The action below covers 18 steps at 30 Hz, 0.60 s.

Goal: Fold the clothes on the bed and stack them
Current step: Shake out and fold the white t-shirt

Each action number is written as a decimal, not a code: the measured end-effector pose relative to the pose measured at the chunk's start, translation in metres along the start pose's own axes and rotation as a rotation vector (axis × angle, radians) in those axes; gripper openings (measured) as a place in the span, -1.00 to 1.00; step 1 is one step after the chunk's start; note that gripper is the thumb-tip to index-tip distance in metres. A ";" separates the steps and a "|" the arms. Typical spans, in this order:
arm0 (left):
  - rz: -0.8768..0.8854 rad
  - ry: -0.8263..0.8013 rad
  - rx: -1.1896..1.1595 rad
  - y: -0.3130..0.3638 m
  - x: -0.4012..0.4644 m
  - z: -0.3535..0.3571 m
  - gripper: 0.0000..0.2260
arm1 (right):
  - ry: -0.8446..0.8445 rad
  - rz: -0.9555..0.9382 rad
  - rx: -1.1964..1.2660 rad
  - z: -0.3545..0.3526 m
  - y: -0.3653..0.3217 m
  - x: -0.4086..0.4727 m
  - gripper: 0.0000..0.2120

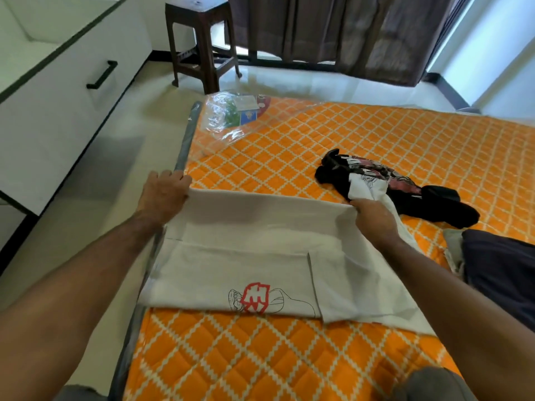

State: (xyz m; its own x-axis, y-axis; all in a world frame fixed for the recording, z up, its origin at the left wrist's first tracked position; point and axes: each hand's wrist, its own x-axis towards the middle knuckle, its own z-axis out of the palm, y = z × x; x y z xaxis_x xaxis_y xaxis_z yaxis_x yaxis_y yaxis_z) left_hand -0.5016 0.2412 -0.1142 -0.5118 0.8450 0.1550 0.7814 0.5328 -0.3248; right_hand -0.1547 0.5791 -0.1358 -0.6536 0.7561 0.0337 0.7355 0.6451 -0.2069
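Both hands pinch the far edge of the grey T-shirt (246,256): left hand (163,192) at the bed's (260,357) left edge, right hand (373,218) opposite; keep both corners level and taut, then draw the fold evenly toward the printed near end; long axis runs left-right; beyond lies an unfolded dark garment pile (399,183).

Both bare forearms reached forward from the near edge, the left arm toward eleven o'clock, the right toward twelve. The left hand (163,191) lay knuckles-up, fingers curled downward in a grip. The right hand (373,218) pinched, fingers bent under.
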 end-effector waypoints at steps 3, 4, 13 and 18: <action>0.094 0.115 0.100 0.003 -0.030 -0.006 -0.84 | 0.075 -0.009 0.049 -0.001 0.003 -0.038 -0.67; 0.139 0.118 0.109 0.005 -0.041 -0.002 -0.83 | 0.081 0.007 0.075 0.004 0.003 -0.052 -0.68; 0.180 -0.347 0.223 0.015 -0.119 0.014 -0.66 | -0.066 0.188 0.219 0.045 0.013 -0.128 -0.63; 0.152 -0.382 0.170 0.020 -0.124 0.009 -0.74 | -0.186 0.187 0.158 0.063 0.020 -0.131 -0.62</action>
State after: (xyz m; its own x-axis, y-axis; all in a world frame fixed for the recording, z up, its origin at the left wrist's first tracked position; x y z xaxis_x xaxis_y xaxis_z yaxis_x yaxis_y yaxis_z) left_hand -0.4260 0.1469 -0.1481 -0.5157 0.8189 -0.2520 0.8046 0.3617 -0.4710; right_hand -0.0656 0.4858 -0.2059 -0.5418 0.8175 -0.1955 0.8187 0.4607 -0.3427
